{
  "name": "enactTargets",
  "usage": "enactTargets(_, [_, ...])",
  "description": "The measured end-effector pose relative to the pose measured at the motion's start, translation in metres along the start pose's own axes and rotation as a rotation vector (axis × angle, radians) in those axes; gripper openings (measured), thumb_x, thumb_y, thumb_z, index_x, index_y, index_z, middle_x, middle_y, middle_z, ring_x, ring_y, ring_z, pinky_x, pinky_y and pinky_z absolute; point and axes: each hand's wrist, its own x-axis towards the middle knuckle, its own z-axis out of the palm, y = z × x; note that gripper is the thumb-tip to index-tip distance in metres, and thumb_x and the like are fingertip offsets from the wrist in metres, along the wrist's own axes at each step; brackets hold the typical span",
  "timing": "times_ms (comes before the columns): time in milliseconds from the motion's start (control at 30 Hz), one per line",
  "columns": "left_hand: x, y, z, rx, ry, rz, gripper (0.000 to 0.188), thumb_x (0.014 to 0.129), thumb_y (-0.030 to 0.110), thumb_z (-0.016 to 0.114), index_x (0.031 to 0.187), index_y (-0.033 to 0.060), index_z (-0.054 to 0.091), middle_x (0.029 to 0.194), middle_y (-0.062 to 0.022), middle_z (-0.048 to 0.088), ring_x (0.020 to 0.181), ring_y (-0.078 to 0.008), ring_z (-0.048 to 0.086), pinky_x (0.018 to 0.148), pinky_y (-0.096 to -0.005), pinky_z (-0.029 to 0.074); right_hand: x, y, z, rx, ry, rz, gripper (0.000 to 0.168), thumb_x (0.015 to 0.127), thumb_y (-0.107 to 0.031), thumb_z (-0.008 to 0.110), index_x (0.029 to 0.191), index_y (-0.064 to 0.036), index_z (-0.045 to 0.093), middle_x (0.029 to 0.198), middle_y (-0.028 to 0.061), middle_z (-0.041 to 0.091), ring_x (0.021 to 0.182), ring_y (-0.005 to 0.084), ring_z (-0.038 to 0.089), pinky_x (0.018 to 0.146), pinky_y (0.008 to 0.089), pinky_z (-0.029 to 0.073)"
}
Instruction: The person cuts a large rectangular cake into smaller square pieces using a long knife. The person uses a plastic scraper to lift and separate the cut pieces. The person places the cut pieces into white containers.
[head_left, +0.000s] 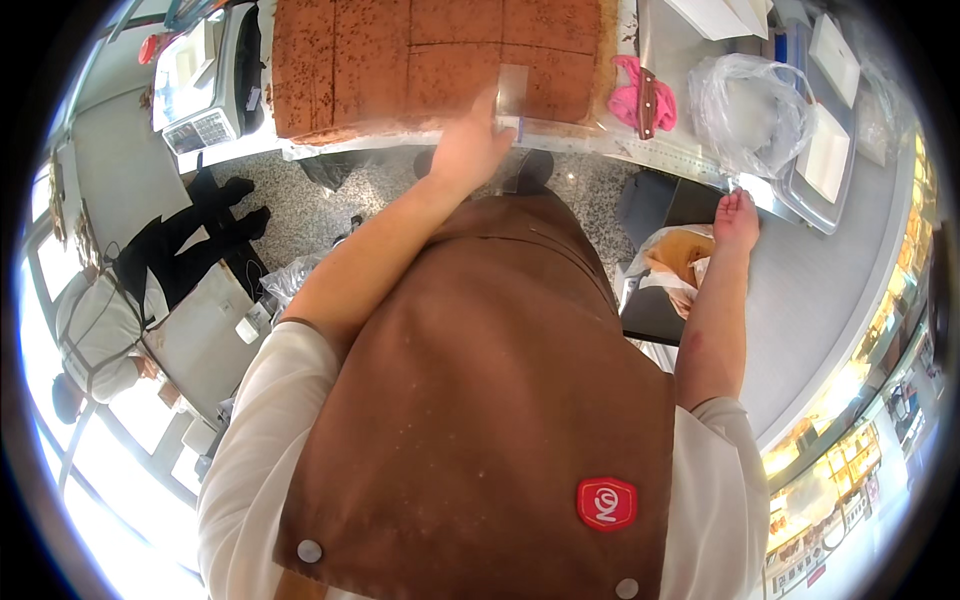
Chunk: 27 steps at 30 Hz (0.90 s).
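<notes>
A large brown slab (450, 75), seemingly cake, lies at the top of the view, crossed by cut lines and dotted with dark crumbs. My left hand (472, 146) is at its near edge, with thumb and fingers around a narrow clear plastic piece (512, 94) that reaches over the slab. At the counter's edge on the right, the fingers of my right hand (736, 219) are curled beside a clear plastic bag (750, 112). Glare and the bag's film hide whether those fingers grip anything. A long, pale strip with marks (675, 156) runs along the edge between my hands.
A knife with a wooden handle (646, 105) lies on a pink cloth (622, 101). Left of the slab stands a weighing scale (206, 97). White trays (823, 154) sit in a clear tub (829, 214) at right. Another person (112, 330) is at far left.
</notes>
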Motion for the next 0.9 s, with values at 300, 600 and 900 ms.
enactTargets(300, [-0.0005, -0.0023, 0.0021, 0.010, 0.032, 0.033, 0.075, 0.093, 0.031, 0.072, 0.157, 0.0094, 0.038, 0.099, -0.0163, 0.075, 0.093, -0.0358, 0.072, 0.084, -0.0456, 0.055, 0.0051, 0.0015, -0.0017, -0.005, 0.005, 0.002, 0.009, 0.104, -0.010, 0.061, 0.111, -0.004, 0.062, 0.098, 0.0059, 0.070, 0.079, 0.0134, 0.064, 0.074, 0.0290, 0.056])
enactTargets(600, [0.0009, -0.0029, 0.0024, 0.016, 0.015, 0.017, 0.076, 0.094, 0.030, 0.071, 0.158, 0.0075, 0.037, 0.099, -0.0169, 0.074, 0.094, -0.0363, 0.072, 0.085, -0.0457, 0.055, 0.0018, 0.0016, 0.0030, -0.008, 0.025, -0.001, 0.009, 0.104, -0.009, 0.061, 0.110, -0.003, 0.062, 0.097, 0.0053, 0.069, 0.078, 0.0125, 0.063, 0.073, 0.0288, 0.056])
enactTargets(900, [0.0007, -0.0030, 0.0020, 0.023, 0.001, -0.004, 0.076, 0.094, 0.030, 0.071, 0.158, 0.0076, 0.037, 0.098, -0.0162, 0.074, 0.093, -0.0367, 0.071, 0.084, -0.0455, 0.056, 0.0038, 0.0012, 0.0026, -0.006, 0.010, 0.001, 0.009, 0.105, -0.010, 0.061, 0.111, -0.004, 0.062, 0.097, 0.0054, 0.070, 0.077, 0.0126, 0.063, 0.072, 0.0287, 0.056])
